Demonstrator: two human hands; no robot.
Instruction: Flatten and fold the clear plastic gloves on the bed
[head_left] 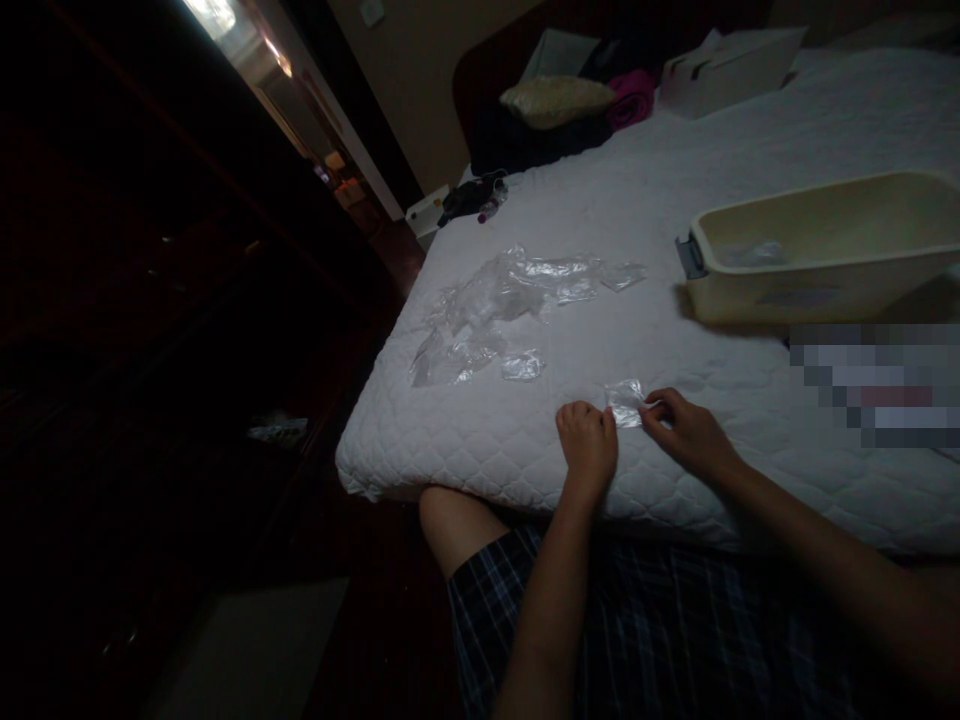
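A small, clear plastic bag (625,397) lies on the quilted white bed between my hands, looking folded nearly square. My right hand (686,430) pinches its right edge between thumb and fingertips. At its lower left corner, my left hand (588,440) is closed, fingers curled and thumb against the plastic. Farther left on the bed is a loose spread of clear plastic bags (487,305), crumpled and overlapping. One flat folded bag (523,365) rests at the near side of that spread.
A cream plastic bin (817,290) with a grey latch stands at the right, some clear plastic inside. Behind are a white box (731,75), a pillow (559,100) and a magenta roll (630,98). The mattress edge (465,480) runs before my legs.
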